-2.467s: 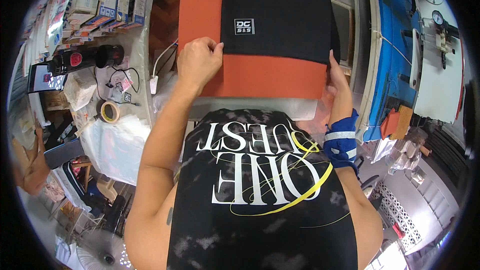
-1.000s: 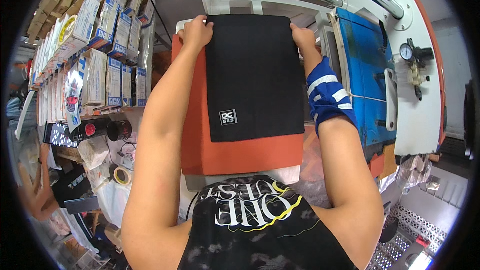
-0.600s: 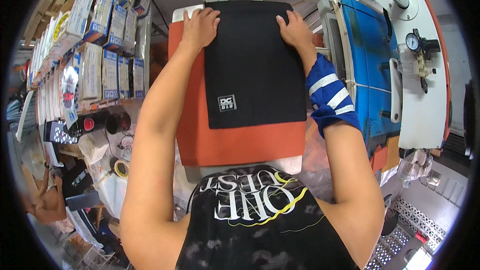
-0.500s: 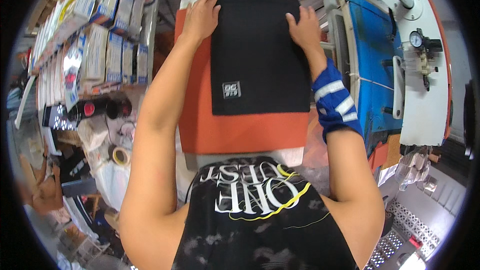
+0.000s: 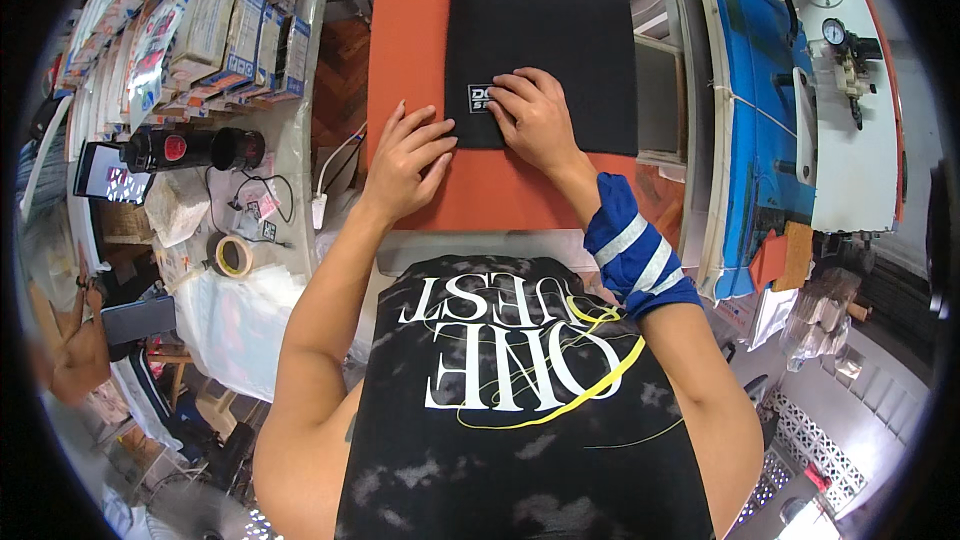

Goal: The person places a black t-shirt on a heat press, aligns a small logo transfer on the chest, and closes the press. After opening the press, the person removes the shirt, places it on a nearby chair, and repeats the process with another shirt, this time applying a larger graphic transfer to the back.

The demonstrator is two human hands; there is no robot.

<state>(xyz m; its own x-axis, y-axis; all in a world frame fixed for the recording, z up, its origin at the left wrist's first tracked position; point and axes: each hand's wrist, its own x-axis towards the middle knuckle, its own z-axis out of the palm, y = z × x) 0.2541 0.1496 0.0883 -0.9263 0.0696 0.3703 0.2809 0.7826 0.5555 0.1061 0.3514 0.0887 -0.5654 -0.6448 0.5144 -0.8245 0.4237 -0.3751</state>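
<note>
A black piece of fabric (image 5: 545,25) lies flat over the right part of an orange pad (image 5: 405,60). Near its lower left corner is a small rectangular label (image 5: 480,98) with pale print, partly covered by fingers. My right hand (image 5: 540,120) rests on the fabric, its fingertips at the label's right side and its fingers loosely stretched. My left hand (image 5: 408,162) lies on the orange pad with fingers apart, fingertips at the fabric's lower left corner. Neither hand visibly holds anything. A blue striped sleeve (image 5: 640,245) covers my right forearm.
On the right stands a white machine with a blue panel (image 5: 755,80) and a pressure gauge (image 5: 833,32). Boxes (image 5: 215,25) crowd the left table, with a black cylinder (image 5: 170,150), a tape roll (image 5: 232,255) and cables nearby. Another person's arm (image 5: 80,350) shows at far left.
Both hands have come from the fabric's far corners toward its near edge, the right one onto the label. The view has shifted, so the pad sits higher in the picture.
</note>
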